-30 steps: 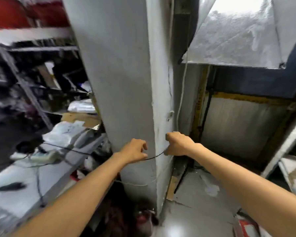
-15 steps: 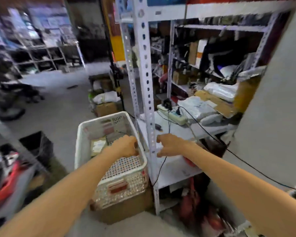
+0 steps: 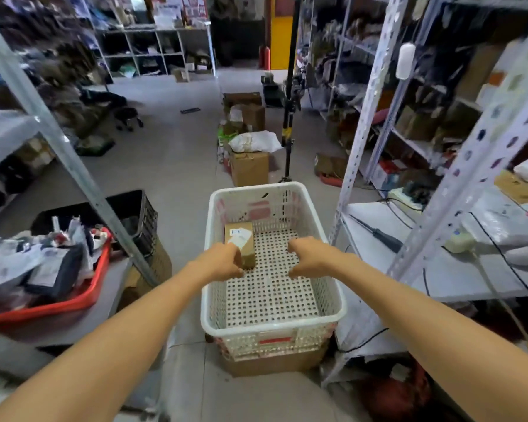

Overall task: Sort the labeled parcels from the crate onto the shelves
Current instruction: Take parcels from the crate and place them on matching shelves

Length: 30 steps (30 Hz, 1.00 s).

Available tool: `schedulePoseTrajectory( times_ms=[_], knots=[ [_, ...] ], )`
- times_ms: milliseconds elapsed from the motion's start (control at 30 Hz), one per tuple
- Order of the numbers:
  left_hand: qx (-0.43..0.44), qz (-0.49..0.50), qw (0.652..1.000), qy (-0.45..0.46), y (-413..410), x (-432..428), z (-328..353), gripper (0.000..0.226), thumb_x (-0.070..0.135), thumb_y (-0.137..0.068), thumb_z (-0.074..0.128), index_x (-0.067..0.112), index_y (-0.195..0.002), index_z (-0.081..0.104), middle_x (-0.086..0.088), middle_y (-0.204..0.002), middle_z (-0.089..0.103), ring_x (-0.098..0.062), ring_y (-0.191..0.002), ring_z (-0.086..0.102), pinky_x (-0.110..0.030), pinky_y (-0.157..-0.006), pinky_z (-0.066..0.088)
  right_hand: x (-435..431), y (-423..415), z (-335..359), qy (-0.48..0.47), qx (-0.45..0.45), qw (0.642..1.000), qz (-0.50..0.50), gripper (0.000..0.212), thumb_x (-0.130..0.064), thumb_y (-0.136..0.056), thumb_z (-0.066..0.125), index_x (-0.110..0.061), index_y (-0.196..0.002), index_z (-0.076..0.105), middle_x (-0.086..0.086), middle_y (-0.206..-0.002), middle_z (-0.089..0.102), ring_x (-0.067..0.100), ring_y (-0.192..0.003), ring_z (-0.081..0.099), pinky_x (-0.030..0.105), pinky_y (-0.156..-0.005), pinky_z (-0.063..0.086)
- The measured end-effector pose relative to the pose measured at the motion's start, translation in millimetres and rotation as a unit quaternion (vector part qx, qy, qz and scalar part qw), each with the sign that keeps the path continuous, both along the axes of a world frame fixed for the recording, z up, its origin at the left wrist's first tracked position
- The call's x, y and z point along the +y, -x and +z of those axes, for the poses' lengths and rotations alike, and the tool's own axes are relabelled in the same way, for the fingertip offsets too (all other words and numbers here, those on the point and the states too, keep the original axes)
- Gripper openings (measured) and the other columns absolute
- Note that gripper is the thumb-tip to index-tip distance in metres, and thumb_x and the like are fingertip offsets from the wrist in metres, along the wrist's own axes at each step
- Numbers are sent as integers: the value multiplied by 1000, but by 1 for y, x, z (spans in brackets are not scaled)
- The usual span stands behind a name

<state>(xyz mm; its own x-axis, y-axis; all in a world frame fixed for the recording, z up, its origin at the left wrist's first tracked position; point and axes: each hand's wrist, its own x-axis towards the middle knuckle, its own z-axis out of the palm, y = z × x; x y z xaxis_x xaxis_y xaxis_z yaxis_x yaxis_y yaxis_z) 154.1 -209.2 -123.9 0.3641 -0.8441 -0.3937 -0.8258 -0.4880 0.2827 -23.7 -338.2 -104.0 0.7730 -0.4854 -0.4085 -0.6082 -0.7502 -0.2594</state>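
Note:
A white perforated crate (image 3: 329, 315) stands on a cardboard box on the floor in front of me. One brown parcel (image 3: 241, 231) with a white label lies on the crate's floor at the far left. My left hand (image 3: 221, 261) reaches into the crate and its curled fingers close round the parcel's near left corner. Beside it, my right hand (image 3: 308, 257) hovers over the crate's middle, loosely curled and holding nothing. A metal shelf (image 3: 415, 275) stands to the crate's right, and another shelf (image 3: 83, 184) to its left.
A red tub (image 3: 83, 296) full of bags sits on the left shelf, with a black crate (image 3: 134, 208) behind it. The right shelf holds a power strip, cables and white bags. Cardboard boxes (image 3: 249, 169) and a tripod pole (image 3: 288, 117) stand on the floor beyond the crate.
My view swung left from the concrete pillar to the aisle and the crate. Both hands moved from the shelf post into the crate, and the left one reached the parcel.

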Motion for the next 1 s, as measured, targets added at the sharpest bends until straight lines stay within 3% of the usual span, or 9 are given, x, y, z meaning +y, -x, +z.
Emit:
schedulePoseTrajectory(
  times_ms=[133, 300, 400, 500, 567, 633, 700, 867, 1000],
  knots=[
    [35, 25, 999, -7, -34, -15, -24, 31, 29, -85, 69, 10, -108, 61, -9, -109, 65, -24, -99, 62, -41, -88, 52, -22, -31, -27, -17, -2, 1000, -21, 47, -27, -86, 66, -5, -122, 47, 17, -125, 53, 34, -111, 54, 50, -92, 48],
    [73, 51, 995, -35, -55, -39, -59, 32, 25, -85, 67, 11, -113, 61, -8, -111, 65, -24, -100, 62, -37, -85, 51, -60, -51, -64, -56, 65, 996, -16, 45, -30, -87, 66, -7, -121, 47, 16, -126, 52, 32, -111, 54, 49, -93, 48],
    [71, 64, 994, -51, -67, -57, -73, 32, 28, -86, 67, 13, -113, 60, -6, -111, 63, -23, -99, 60, -32, -79, 49, -95, -67, -85, -65, 75, 995, -23, 45, -29, -86, 66, -6, -120, 48, 16, -123, 54, 31, -108, 56, 46, -92, 49],
    [66, 93, 991, -70, -81, -77, -83, 30, 28, -86, 66, 14, -111, 59, -6, -111, 63, -20, -92, 57, -29, -72, 44, -126, -88, -110, -75, 80, 994, -26, 40, -28, -85, 64, -8, -116, 50, 13, -118, 56, 28, -104, 58, 42, -86, 51],
    [60, 106, 989, -85, -89, -93, -92, 30, 27, -87, 65, 13, -113, 59, -7, -112, 64, -21, -93, 58, -29, -72, 43, -142, -101, -128, -81, 84, 993, -21, 29, -27, -83, 65, -9, -103, 53, 9, -104, 58, 25, -91, 59, 37, -74, 52],
    [60, 120, 987, -86, -95, -109, -105, 34, 27, -87, 64, 13, -118, 58, -7, -116, 63, -23, -100, 60, -30, -77, 46, -153, -115, -145, -83, 86, 993, -16, 25, -26, -83, 65, -11, -97, 53, 6, -95, 56, 22, -83, 57, 34, -65, 47],
    [70, 123, 986, -86, -100, -121, -120, 37, 27, -87, 63, 15, -121, 57, -6, -119, 62, -24, -104, 59, -34, -85, 50, -163, -127, -164, -91, 92, 991, -22, 27, -27, -84, 64, -11, -102, 51, 5, -100, 55, 22, -84, 55, 33, -61, 44],
    [94, 149, 979, -98, -120, -148, -182, 39, 27, -88, 62, 15, -124, 54, -10, -119, 62, -28, -110, 58, -40, -95, 48, -179, -157, -235, -139, 105, 983, -59, 45, -29, -86, 62, -10, -123, 47, 9, -123, 54, 26, -101, 56, 39, -82, 52],
    [97, 200, 971, -84, -144, -170, -258, 45, 29, -86, 65, 13, -126, 53, -7, -111, 64, -26, -111, 56, -48, -109, 35, -192, -186, -305, -170, 99, 974, -116, 53, -36, -84, 67, -12, -127, 47, 10, -132, 51, 25, -106, 54, 35, -82, 48]
  ],
)
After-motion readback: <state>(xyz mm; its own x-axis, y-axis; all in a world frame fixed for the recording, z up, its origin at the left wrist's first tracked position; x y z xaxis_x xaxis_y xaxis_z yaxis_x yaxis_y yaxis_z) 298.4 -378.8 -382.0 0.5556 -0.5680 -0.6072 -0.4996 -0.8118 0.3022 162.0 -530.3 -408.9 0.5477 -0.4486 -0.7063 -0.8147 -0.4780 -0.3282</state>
